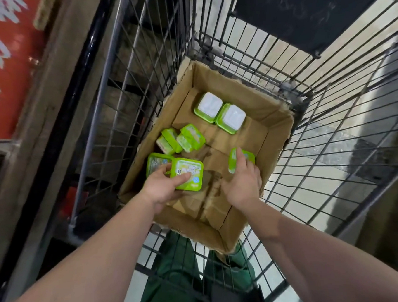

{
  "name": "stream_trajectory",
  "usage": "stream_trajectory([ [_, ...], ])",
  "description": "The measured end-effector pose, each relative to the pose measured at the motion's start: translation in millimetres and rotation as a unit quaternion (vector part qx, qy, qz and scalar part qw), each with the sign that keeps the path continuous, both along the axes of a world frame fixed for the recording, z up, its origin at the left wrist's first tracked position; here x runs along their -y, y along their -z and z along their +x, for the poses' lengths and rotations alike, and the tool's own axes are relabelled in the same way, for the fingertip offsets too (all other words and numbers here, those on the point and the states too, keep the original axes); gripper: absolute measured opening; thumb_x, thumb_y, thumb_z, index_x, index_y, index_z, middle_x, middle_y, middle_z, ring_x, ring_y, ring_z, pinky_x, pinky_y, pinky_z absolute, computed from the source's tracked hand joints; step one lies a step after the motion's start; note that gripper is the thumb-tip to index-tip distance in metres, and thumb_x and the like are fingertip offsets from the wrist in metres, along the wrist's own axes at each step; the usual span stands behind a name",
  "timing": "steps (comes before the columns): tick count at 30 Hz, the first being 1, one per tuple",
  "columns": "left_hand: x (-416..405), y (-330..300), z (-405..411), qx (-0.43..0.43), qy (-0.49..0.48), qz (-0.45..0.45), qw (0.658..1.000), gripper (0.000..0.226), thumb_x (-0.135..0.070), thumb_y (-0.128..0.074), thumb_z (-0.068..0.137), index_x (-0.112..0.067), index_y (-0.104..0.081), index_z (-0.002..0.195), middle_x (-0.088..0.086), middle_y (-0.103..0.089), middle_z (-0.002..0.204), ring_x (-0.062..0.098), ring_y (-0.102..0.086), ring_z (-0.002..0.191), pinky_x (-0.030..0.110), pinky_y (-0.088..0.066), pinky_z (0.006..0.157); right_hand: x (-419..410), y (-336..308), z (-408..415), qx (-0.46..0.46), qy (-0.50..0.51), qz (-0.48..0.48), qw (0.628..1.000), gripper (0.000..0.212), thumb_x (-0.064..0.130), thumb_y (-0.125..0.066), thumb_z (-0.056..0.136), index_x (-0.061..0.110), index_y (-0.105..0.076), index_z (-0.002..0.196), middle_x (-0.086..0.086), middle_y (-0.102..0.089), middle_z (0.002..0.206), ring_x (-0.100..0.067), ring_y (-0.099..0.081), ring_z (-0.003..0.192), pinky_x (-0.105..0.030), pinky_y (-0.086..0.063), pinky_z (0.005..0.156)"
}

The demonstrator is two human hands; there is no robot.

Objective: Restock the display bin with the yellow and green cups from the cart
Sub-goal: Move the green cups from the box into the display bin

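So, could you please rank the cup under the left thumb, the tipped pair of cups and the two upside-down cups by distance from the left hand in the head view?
From the left hand:
1. Cup under the thumb, gripped, near end of the cardboard box.
2. Tipped pair of cups, along the box's left wall, mid-box.
3. Upside-down cups, white bases up, far end.

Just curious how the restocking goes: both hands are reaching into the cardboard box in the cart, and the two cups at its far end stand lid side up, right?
Not quite: the head view shows those two cups upside down, white bottoms up. Both hands do reach into the cardboard box.
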State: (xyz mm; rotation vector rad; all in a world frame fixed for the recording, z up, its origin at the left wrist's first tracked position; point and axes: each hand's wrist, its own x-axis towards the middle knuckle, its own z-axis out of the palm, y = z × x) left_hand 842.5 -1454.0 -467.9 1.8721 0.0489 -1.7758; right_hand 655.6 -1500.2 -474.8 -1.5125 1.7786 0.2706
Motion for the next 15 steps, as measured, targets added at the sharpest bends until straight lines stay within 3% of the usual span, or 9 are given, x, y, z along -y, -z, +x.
stream_trajectory([
  [2, 1.0, 0.4, -1.0, -0.001, 0.0, 0.004, 1.0, 0.053, -0.006, -0.071, 0.081, -0.016, -0.043, 0.125, 0.013, -0.063, 0.116, 0.019, -0.067, 0.082, 0.023, -0.054, 0.05, -5.4, 1.0, 1.4, 0.017, 0.032, 0.006, 0.999, 0.09, 0.024, -0.066, 0.081, 0.028, -0.011, 0.152, -0.008, -0.032, 0.149, -0.032, -0.028, 0.137, -0.039, -0.019, 0.115],
  [5, 1.8, 3.0, -0.5, 0.008, 0.021, 0.005, 1.0, 0.062, -0.01, -0.075, 0.079, -0.011, -0.042, 0.132, 0.013, -0.063, 0.119, 0.025, -0.068, 0.093, 0.028, -0.056, 0.057, -2.6, 7.8, -1.2, 0.036, 0.065, 0.008, 0.997, 0.091, 0.015, -0.066, 0.08, 0.029, -0.012, 0.152, -0.009, -0.029, 0.15, -0.032, -0.022, 0.14, -0.037, -0.016, 0.118],
  [8, 0.5, 10.6, 0.7, 0.013, 0.034, 0.008, 0.999, 0.064, -0.013, -0.076, 0.078, -0.01, -0.043, 0.133, 0.013, -0.064, 0.118, 0.028, -0.067, 0.1, 0.038, -0.057, 0.074, 7.3, 19.8, 0.7, 0.013, 0.054, 0.061, 0.997, 0.101, 0.011, -0.069, 0.08, 0.04, -0.003, 0.151, -0.004, -0.002, 0.16, -0.034, -0.008, 0.146, -0.038, -0.015, 0.118],
  [10, -0.2, 14.5, -0.6, 0.017, 0.034, 0.008, 0.999, 0.058, -0.011, -0.075, 0.079, -0.016, -0.043, 0.127, 0.012, -0.063, 0.117, 0.029, -0.066, 0.102, 0.041, -0.056, 0.081, 11.7, 30.2, 4.4, -0.018, 0.031, 0.095, 0.995, 0.104, 0.008, -0.068, 0.08, 0.045, 0.001, 0.149, 0.0, 0.006, 0.161, -0.036, -0.008, 0.146, -0.04, -0.019, 0.116],
  [12, -0.6, 17.8, -2.1, 0.014, 0.035, 0.007, 0.999, 0.055, -0.01, -0.074, 0.08, -0.022, -0.041, 0.122, 0.01, -0.062, 0.113, 0.028, -0.065, 0.102, 0.042, -0.055, 0.084, 12.5, 38.8, 6.4, -0.054, 0.009, 0.097, 0.994, 0.103, 0.004, -0.065, 0.08, 0.045, 0.0, 0.149, -0.003, 0.0, 0.16, -0.037, -0.017, 0.142, -0.041, -0.025, 0.113],
  [15, -0.4, 21.2, -4.3, 0.008, 0.041, 0.0, 0.999, 0.054, -0.01, -0.075, 0.079, -0.014, -0.046, 0.124, 0.01, -0.065, 0.11, 0.028, -0.066, 0.102, 0.047, -0.054, 0.09, 11.1, 46.8, 1.9, -0.054, 0.005, 0.09, 0.994, 0.094, 0.001, -0.063, 0.079, 0.04, -0.012, 0.149, -0.01, -0.019, 0.152, -0.038, -0.037, 0.131, -0.04, -0.033, 0.108],
])
